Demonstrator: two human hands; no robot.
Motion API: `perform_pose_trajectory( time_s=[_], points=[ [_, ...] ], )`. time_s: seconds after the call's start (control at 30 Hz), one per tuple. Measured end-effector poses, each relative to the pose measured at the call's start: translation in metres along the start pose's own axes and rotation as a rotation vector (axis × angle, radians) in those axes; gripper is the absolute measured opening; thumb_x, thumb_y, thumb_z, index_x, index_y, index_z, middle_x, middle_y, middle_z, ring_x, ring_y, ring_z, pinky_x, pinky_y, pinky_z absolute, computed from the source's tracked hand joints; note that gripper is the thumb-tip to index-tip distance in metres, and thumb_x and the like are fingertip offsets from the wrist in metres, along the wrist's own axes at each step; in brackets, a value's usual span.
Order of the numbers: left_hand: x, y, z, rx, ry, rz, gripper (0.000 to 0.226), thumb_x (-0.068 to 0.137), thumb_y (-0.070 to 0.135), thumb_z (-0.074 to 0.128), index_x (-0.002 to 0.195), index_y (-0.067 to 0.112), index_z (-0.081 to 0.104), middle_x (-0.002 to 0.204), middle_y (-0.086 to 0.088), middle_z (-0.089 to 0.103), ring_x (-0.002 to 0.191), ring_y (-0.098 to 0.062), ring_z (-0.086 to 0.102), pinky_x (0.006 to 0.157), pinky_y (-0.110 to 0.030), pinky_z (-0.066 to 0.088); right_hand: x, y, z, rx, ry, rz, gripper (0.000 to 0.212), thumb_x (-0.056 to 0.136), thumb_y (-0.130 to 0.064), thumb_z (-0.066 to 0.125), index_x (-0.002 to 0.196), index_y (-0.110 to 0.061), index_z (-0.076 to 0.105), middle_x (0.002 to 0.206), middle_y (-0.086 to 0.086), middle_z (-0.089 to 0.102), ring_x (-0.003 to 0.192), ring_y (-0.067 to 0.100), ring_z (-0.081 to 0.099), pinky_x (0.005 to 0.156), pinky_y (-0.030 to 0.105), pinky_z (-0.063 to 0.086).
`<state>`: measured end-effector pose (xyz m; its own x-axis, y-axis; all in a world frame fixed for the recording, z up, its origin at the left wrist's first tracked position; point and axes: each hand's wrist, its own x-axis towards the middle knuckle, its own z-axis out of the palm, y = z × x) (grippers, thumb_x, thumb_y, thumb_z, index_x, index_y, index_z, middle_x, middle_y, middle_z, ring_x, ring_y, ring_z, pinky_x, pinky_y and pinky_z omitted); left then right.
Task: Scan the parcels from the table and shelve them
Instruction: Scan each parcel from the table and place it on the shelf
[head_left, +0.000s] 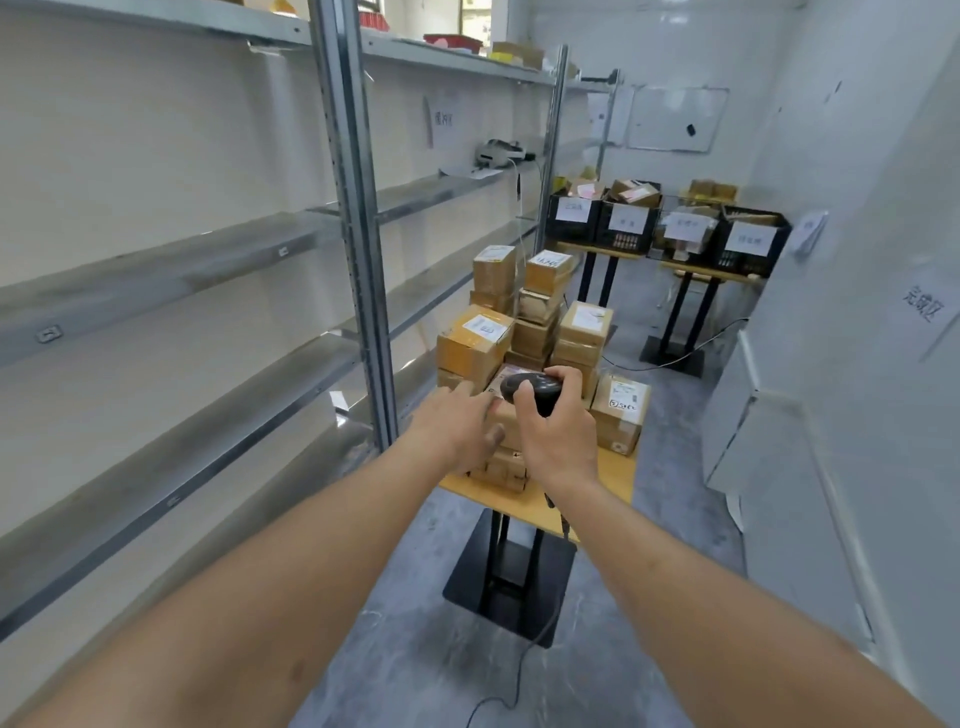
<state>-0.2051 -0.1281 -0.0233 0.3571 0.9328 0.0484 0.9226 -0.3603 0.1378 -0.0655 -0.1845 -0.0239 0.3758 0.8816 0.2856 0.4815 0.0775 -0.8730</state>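
Several brown cardboard parcels with white labels are stacked on a small wooden table ahead of me. My right hand grips a black handheld scanner, its head pointing down at a parcel at the stack's near side. My left hand reaches to that same parcel, fingers resting on its top left edge. Whether the left hand has a hold on it is hidden by the hands. The scanner's cable trails down to the floor.
Bare metal shelves run along the left wall, with an upright post close to the table. Black crates with parcels stand on far tables. A white cabinet narrows the aisle on the right.
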Motion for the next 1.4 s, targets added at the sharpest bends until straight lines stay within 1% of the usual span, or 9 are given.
perform_pose_trajectory(
  time_s=[0.07,0.23,0.4,0.53,0.77,0.9,1.0,1.17,1.4],
  points=[
    [0.018,0.007,0.006,0.006,-0.015,0.002,0.051,0.101,0.054,0.052,0.145,0.028,0.051,0.141,-0.005,0.052,0.127,-0.032,0.052,0.1,-0.05,0.052,0.015,0.01,-0.004,-0.008,0.004,0.015,0.028,0.104,-0.044,0.054,0.128,-0.031,0.046,0.094,-0.019,0.059,0.082,0.001,0.061,0.064,0.024,0.047],
    [0.07,0.005,0.027,0.013,-0.075,0.027,0.052,0.103,0.053,0.051,0.147,0.026,0.049,0.144,-0.005,0.05,0.128,-0.031,0.05,0.101,-0.049,0.052,0.058,0.038,0.001,-0.039,0.046,0.068,0.029,0.104,-0.046,0.054,0.127,-0.032,0.045,0.094,-0.019,0.057,0.084,0.003,0.06,0.074,0.036,0.055],
    [0.134,-0.007,0.057,0.013,-0.14,0.058,0.057,0.104,0.054,0.049,0.152,0.025,0.045,0.153,-0.006,0.045,0.134,-0.033,0.047,0.105,-0.05,0.049,0.106,0.07,0.024,-0.098,0.08,0.132,0.033,0.104,-0.048,0.053,0.132,-0.031,0.045,0.094,-0.018,0.057,0.083,0.004,0.06,0.069,0.032,0.05],
    [0.18,-0.016,0.081,0.011,-0.21,0.086,0.059,0.104,0.056,0.047,0.154,0.025,0.043,0.155,-0.007,0.044,0.136,-0.034,0.045,0.106,-0.05,0.048,0.14,0.091,0.043,-0.129,0.095,0.203,0.034,0.104,-0.048,0.053,0.132,-0.031,0.045,0.094,-0.019,0.056,0.082,0.004,0.058,0.075,0.037,0.054],
    [0.234,-0.024,0.12,-0.004,-0.283,0.118,0.06,0.102,0.057,0.049,0.152,0.023,0.045,0.155,-0.009,0.041,0.14,-0.035,0.041,0.106,-0.051,0.047,0.182,0.131,0.071,-0.132,0.08,0.297,0.029,0.103,-0.048,0.054,0.127,-0.032,0.045,0.096,-0.016,0.061,0.086,0.009,0.063,0.077,0.038,0.056],
    [0.258,-0.025,0.141,-0.027,-0.3,0.067,0.065,0.098,0.063,0.053,0.15,0.024,0.047,0.16,-0.007,0.036,0.145,-0.035,0.036,0.107,-0.051,0.045,0.206,0.156,0.08,-0.137,0.058,0.336,0.024,0.103,-0.047,0.054,0.121,-0.036,0.044,0.096,-0.019,0.061,0.087,0.005,0.062,0.081,0.037,0.055],
    [0.272,-0.024,0.161,-0.041,-0.306,0.003,0.07,0.094,0.068,0.057,0.149,0.025,0.046,0.163,-0.006,0.032,0.144,-0.036,0.036,0.108,-0.05,0.044,0.223,0.179,0.087,-0.134,0.015,0.359,0.026,0.103,-0.048,0.055,0.124,-0.035,0.046,0.096,-0.02,0.062,0.087,0.003,0.062,0.083,0.039,0.056],
    [0.291,-0.016,0.195,-0.024,-0.276,-0.125,0.074,0.088,0.076,0.055,0.144,0.028,0.048,0.16,-0.007,0.034,0.136,-0.037,0.043,0.109,-0.05,0.043,0.247,0.217,0.093,-0.125,-0.098,0.373,0.03,0.101,-0.05,0.055,0.126,-0.035,0.047,0.099,-0.015,0.066,0.088,0.013,0.066,0.082,0.044,0.058],
    [0.301,0.004,0.221,-0.026,-0.212,-0.265,0.091,0.086,0.085,0.048,0.16,0.034,0.032,0.166,-0.011,0.025,0.145,-0.042,0.029,0.119,-0.055,0.03,0.273,0.252,0.078,-0.091,-0.171,0.4,0.03,0.101,-0.051,0.055,0.126,-0.035,0.048,0.101,-0.01,0.069,0.089,0.018,0.068,0.083,0.046,0.058]
  ],
)
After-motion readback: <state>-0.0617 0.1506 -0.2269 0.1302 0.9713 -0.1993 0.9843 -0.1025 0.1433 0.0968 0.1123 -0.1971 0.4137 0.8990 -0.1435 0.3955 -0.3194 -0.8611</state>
